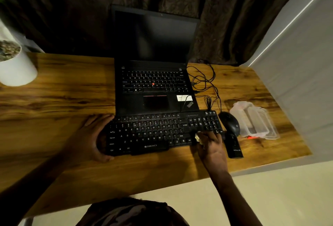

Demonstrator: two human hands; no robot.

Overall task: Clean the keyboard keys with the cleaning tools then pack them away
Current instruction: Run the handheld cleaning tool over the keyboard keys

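Left hand (93, 135) gripping left edge of keyboard (153, 132), right hand (210, 145) pinching wipe (197, 137) on keys, mouse (229, 122) just beside

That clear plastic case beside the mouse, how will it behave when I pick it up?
The clear plastic case looks thin, so probably light and slightly flexible. It lies flat, so unlikely to roll. Its smooth plastic may slide on the desk.
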